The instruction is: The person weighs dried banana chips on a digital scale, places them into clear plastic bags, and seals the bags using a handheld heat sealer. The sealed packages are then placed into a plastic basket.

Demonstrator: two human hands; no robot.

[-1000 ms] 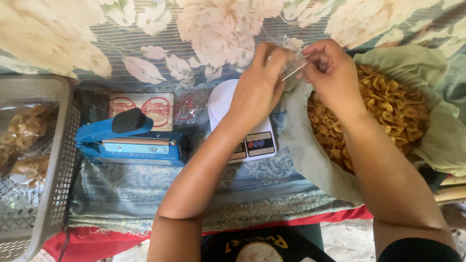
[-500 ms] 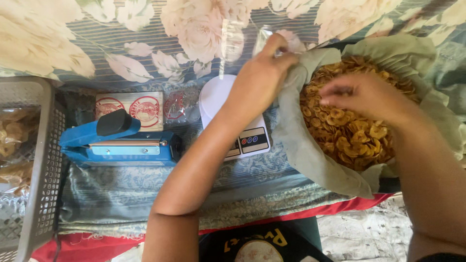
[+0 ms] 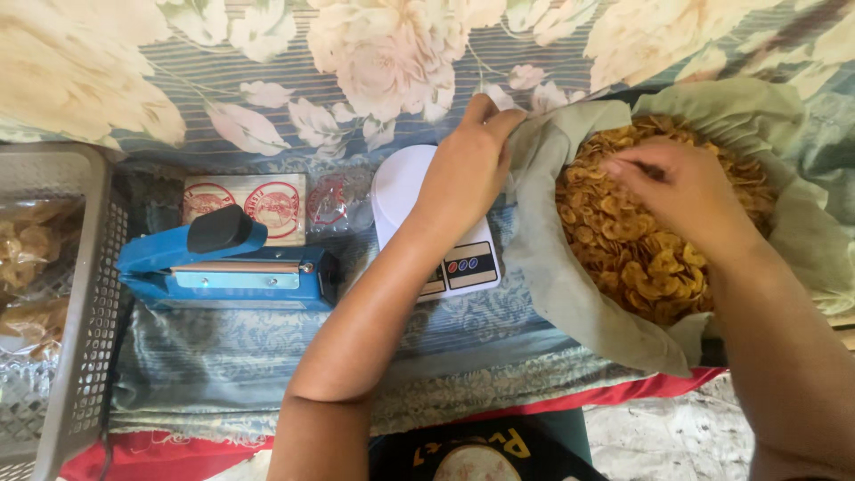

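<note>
My left hand (image 3: 468, 169) reaches over a white digital scale (image 3: 403, 191) and pinches a small clear plastic bag (image 3: 495, 94) at the rim of a green cloth sack (image 3: 570, 303). Most of the bag is hidden behind the fingers. The sack is full of golden fried chips (image 3: 646, 267). My right hand (image 3: 681, 196) rests in the chips with its fingers curled down into the pile, closing on some.
A blue heat sealer (image 3: 232, 267) with a black knob lies left of the scale. Behind it are red-printed labels (image 3: 258, 200) and a pile of clear bags (image 3: 343, 203). At the far left, a grey plastic basket (image 3: 85, 294) holds packed chip bags.
My right hand let go of the clear bag it was helping to open and dropped into the chips. My left hand kept the bag and lowered it toward the sack's rim.
</note>
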